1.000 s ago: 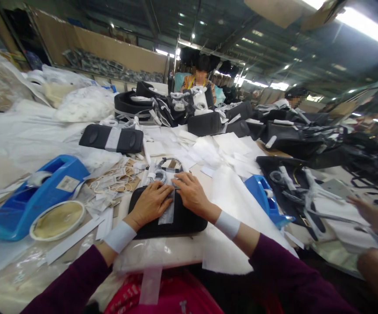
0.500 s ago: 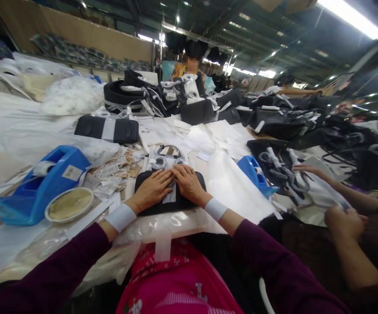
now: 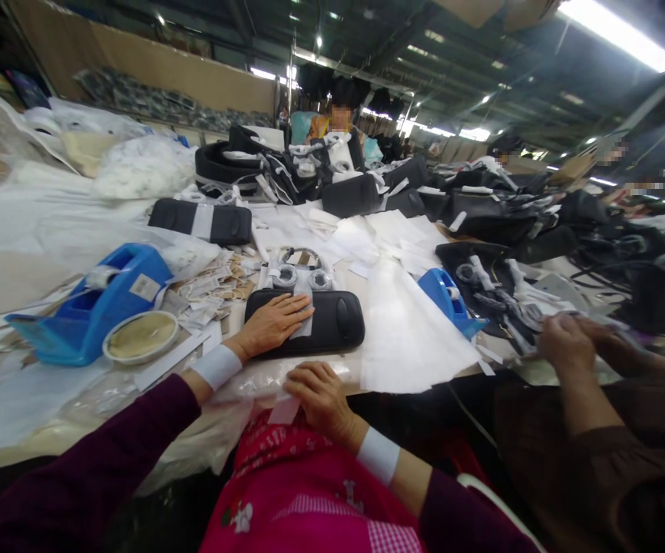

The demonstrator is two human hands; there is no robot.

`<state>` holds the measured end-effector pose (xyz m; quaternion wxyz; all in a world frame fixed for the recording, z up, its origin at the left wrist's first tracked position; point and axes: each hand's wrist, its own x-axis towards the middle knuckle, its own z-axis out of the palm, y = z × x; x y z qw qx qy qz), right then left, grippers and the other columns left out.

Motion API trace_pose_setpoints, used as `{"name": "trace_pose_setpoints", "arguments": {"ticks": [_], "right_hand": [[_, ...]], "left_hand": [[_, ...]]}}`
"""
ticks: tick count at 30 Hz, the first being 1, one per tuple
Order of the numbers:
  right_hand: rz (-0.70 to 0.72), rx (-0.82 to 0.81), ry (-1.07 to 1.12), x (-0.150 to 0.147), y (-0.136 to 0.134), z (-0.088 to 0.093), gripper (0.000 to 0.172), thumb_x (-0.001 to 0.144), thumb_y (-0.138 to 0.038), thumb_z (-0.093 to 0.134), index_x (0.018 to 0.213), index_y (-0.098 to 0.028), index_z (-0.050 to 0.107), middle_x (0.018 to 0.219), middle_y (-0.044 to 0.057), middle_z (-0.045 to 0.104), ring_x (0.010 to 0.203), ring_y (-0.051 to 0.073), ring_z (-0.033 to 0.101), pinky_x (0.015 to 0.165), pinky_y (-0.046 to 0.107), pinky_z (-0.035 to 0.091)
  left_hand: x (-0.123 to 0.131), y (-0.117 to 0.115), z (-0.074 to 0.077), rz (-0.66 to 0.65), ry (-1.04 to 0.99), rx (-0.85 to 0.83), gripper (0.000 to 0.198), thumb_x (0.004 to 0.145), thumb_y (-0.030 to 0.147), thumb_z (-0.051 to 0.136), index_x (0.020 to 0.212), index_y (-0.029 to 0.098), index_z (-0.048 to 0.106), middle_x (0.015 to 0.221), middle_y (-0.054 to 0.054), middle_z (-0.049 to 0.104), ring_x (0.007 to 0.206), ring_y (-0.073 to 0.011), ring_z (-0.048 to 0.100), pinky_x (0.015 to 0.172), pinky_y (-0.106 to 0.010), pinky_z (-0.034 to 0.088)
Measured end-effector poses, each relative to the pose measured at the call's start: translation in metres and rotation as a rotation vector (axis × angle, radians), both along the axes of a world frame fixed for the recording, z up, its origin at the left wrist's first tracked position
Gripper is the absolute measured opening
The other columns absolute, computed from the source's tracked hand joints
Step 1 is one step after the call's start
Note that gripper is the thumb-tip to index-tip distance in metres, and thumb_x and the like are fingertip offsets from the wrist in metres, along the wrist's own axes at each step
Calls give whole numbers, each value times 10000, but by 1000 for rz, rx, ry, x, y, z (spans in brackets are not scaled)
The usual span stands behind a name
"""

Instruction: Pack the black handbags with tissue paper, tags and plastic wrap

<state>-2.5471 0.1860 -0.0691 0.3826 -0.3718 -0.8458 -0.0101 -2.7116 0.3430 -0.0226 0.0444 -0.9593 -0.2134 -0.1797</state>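
Note:
A flat black padded piece (image 3: 332,321) with a white strip across it lies on the table in front of me. My left hand (image 3: 272,324) rests flat on its left half, fingers stretched out over the strip. My right hand (image 3: 321,395) is at the table's near edge, fingers curled on a strip of tape (image 3: 284,409) that hangs there from a clear plastic sheet (image 3: 263,376). Two wrapped metal rings (image 3: 301,277) lie just beyond the black piece.
A blue tape dispenser (image 3: 94,303) and a round cream dish (image 3: 140,336) stand at my left, a smaller blue dispenser (image 3: 446,296) at my right beside a white sheet (image 3: 407,330). A co-worker's hands (image 3: 566,342) handle black straps at the right. Black bags are piled behind.
My right hand has left the black piece and come back to the tape strip at the table's edge. My left hand stays pressed on the piece.

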Motion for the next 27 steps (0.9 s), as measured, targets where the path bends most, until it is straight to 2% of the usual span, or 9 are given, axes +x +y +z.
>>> {"name": "trace_pose_setpoints", "arguments": {"ticks": [3, 9, 13, 21, 27], "right_hand": [[24, 7, 131, 1, -5, 15, 219, 891, -114, 487, 1001, -210, 650, 987, 60, 704, 978, 180, 611, 839, 348, 500], [62, -70, 141, 18, -29, 34, 239, 900, -96, 447, 985, -209, 640, 948, 67, 712, 897, 184, 644, 765, 331, 512], [47, -93, 129, 22, -36, 32, 226, 895, -100, 449, 975, -201, 635, 954, 67, 721, 910, 200, 648, 756, 344, 514], [15, -126, 101, 19, -46, 16, 275, 889, -88, 447, 1014, -223, 651, 1009, 61, 727, 979, 207, 650, 775, 369, 528], [20, -161, 81, 19, -52, 23, 283, 883, -59, 453, 1013, -217, 649, 1012, 62, 728, 976, 211, 653, 780, 372, 521]], "left_hand": [[-1, 0, 1, -13, -1, -30, 418, 985, 294, 412, 1400, 277, 451, 1511, -39, 387, 1414, -180, 307, 1172, -422, 246], [-2, -3, 3, -31, -4, -40, 483, 944, 377, 503, 1415, 293, 432, 1521, -47, 362, 1428, -226, 277, 1174, -456, 227], [-2, -3, 4, -27, 3, -43, 490, 945, 386, 499, 1419, 288, 427, 1521, -49, 362, 1429, -230, 276, 1173, -463, 232], [0, -4, 4, -25, -8, -69, 499, 940, 369, 507, 1424, 283, 422, 1524, -55, 356, 1420, -240, 296, 1177, -469, 223], [1, -3, 4, -20, 1, -68, 501, 938, 378, 507, 1424, 285, 423, 1527, -48, 353, 1422, -238, 290, 1174, -459, 217]]}}
